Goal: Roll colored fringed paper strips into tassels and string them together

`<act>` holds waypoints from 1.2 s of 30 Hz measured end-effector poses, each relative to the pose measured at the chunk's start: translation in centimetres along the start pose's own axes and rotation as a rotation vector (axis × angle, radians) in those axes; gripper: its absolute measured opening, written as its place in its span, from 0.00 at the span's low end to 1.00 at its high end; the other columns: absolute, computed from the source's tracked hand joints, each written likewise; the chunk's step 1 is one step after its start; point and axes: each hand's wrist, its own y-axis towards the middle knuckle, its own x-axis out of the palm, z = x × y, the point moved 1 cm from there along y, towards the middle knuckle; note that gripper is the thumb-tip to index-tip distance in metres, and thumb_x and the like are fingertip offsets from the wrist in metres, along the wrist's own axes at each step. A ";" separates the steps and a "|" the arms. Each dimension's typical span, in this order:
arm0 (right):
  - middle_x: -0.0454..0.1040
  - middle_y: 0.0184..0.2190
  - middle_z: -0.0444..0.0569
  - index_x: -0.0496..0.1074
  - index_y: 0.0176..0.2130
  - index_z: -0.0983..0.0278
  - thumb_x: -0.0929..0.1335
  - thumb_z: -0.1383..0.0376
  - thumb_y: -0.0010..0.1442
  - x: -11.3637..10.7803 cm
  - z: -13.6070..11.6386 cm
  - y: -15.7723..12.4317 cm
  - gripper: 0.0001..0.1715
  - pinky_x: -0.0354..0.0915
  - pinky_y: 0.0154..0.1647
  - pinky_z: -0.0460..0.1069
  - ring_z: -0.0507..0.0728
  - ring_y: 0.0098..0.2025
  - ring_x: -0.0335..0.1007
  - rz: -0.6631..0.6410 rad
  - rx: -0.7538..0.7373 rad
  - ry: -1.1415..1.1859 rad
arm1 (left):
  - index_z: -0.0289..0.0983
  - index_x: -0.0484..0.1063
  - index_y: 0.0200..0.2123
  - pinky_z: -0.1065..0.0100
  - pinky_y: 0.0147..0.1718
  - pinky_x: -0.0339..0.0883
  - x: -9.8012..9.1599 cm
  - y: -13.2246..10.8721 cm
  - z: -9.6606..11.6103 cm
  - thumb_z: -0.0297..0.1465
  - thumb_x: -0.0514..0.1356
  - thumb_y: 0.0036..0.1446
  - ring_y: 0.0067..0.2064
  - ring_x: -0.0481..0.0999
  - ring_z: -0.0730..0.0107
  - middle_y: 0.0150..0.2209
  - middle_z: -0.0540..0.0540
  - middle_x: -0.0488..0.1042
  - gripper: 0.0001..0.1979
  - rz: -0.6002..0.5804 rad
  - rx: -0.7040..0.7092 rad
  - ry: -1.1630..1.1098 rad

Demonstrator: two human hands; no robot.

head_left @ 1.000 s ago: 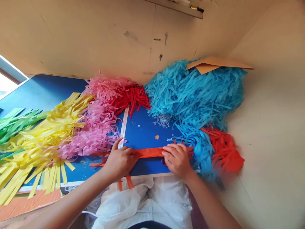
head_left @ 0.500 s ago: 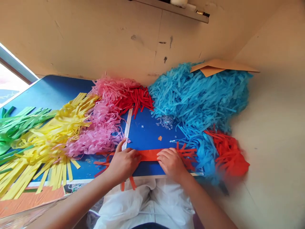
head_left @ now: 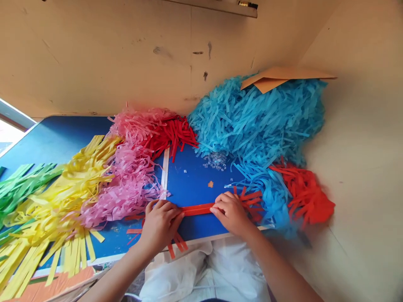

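Observation:
A red-orange fringed strip of tissue paper [head_left: 197, 209] stretches between my hands, low over the blue table's front part. Its middle is folded into a narrow band, and cut fringes stick out at both ends. My left hand [head_left: 161, 220] pinches the band's left part, with fringe hanging below it past the table edge. At the right part, my right hand [head_left: 230, 210] grips the band between thumb and fingers, beside the loose red-orange fringe [head_left: 252, 199]. Blue fringed paper [head_left: 267, 188] lies just right of that hand.
A large light-blue fringe pile [head_left: 261, 117] stands against the wall with brown paper [head_left: 283, 77] on top. Pink [head_left: 132, 167], yellow [head_left: 72, 184] and green [head_left: 31, 180] fringes cover the left side. Red fringe [head_left: 305, 195] hangs at right. Small clear bits [head_left: 215, 160] lie mid-table [head_left: 189, 180].
The wide flat middle of the red-orange strip has become a narrower folded band. Both hands keep hold of it, and the camera view has shifted a little.

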 end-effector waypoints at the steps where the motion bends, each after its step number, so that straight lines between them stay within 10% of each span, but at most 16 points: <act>1: 0.75 0.32 0.44 0.74 0.26 0.61 0.73 0.67 0.59 0.2 0.0 0.1 0.10 0.56 0.40 0.53 0.57 0.39 0.66 0.032 0.026 -0.015 | 0.42 0.79 0.29 0.56 0.45 0.56 0.1 0.2 0.0 0.35 0.55 0.65 0.37 0.74 0.63 0.32 0.48 0.80 0.15 -0.005 -0.026 0.004; 24: 0.73 0.28 0.46 0.68 0.21 0.61 0.74 0.64 0.55 1.4 -0.1 1.1 0.15 0.52 0.35 0.53 0.59 0.37 0.64 0.075 0.155 -0.217 | 0.40 0.71 0.21 0.57 0.38 0.55 0.7 1.3 -0.1 0.33 0.59 0.60 0.34 0.72 0.61 0.24 0.49 0.76 0.15 -0.112 -0.040 0.139; 31: 0.76 0.40 0.52 0.70 0.41 0.60 0.71 0.68 0.55 -0.4 -0.9 0.7 0.12 0.54 0.43 0.57 0.64 0.43 0.66 0.292 0.177 -0.340 | 0.42 0.75 0.43 0.50 0.53 0.55 0.4 1.4 0.8 0.28 0.60 0.60 0.46 0.72 0.54 0.42 0.45 0.78 0.08 -0.078 0.222 0.296; 36: 0.75 0.38 0.50 0.71 0.38 0.62 0.68 0.72 0.54 0.2 -2.8 0.7 0.10 0.55 0.44 0.56 0.60 0.41 0.67 -0.130 -0.217 -0.274 | 0.38 0.75 0.39 0.49 0.57 0.53 0.9 1.5 1.9 0.24 0.57 0.61 0.41 0.72 0.59 0.35 0.45 0.77 0.08 -0.208 0.440 0.316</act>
